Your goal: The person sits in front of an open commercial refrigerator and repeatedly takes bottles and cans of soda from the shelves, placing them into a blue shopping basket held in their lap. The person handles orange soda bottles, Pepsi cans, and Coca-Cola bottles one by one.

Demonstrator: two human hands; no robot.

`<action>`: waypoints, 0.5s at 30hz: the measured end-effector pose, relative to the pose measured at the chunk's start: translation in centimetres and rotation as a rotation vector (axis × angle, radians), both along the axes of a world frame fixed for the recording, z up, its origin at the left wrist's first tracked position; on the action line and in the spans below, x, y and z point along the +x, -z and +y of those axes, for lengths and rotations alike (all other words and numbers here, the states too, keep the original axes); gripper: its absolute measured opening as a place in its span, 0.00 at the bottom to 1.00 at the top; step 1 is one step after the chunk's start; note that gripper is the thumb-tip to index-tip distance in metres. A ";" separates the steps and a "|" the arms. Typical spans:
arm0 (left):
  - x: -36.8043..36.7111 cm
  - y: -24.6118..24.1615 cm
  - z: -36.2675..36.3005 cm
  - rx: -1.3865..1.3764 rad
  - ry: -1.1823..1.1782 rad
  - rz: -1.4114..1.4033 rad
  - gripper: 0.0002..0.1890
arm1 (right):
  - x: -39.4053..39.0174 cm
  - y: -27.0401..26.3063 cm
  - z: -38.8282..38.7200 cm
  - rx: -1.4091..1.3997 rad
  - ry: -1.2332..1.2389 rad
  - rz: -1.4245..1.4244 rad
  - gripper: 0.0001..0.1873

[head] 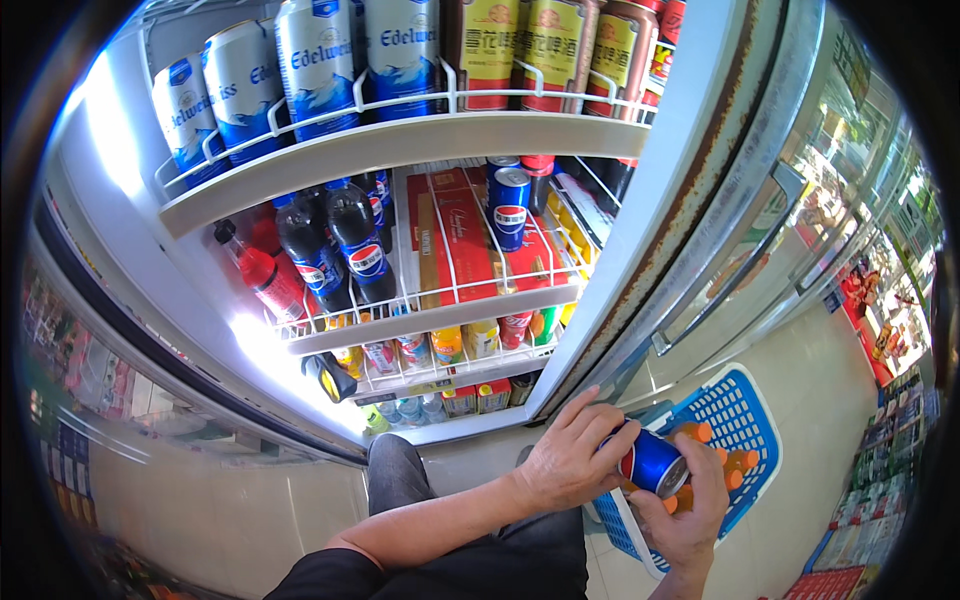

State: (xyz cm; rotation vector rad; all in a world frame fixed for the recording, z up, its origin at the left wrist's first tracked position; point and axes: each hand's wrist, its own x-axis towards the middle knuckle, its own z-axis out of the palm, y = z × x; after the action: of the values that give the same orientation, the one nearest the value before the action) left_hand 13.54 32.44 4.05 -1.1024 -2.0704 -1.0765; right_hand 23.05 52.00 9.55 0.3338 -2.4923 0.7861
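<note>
Above the blue shopping basket, a blue Pepsi can lies tilted between both my hands. My right hand grips its near end with thumb and fingers. On the can's other side, the fingers of my left hand rest on it. Beneath the can, several bottles with orange caps sit in the basket, partly hidden by my hands. On the fridge's middle wire shelf another blue Pepsi can stands upright, with one more close behind it.
Cola bottles fill the shelf's left side, near red cartons. Tall Edelweiss cans line the shelf above; smaller drinks stand below. The fridge's glass door is swung open on the right, beside the basket.
</note>
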 end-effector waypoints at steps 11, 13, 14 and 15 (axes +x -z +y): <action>0.3 1.6 -0.2 -0.027 -0.038 -0.198 0.41 | 2.0 -0.7 5.8 -0.379 0.256 -0.082 0.29; -0.6 3.2 -1.9 -0.005 -0.148 -0.250 0.38 | 1.8 -1.3 7.6 -0.475 0.333 -0.030 0.27; -0.7 3.7 -3.0 -0.027 -0.212 -0.319 0.36 | 1.7 -1.4 9.1 -0.442 0.386 -0.013 0.26; -0.9 4.4 -4.1 -0.048 -0.257 -0.330 0.34 | 1.4 -1.4 10.4 -0.409 0.439 0.004 0.26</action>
State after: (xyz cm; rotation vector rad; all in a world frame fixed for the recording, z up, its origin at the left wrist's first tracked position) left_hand 12.61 28.29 -0.39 -0.6880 -2.4251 -1.1427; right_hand 24.45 62.44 10.93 -0.3423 -2.2052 1.0627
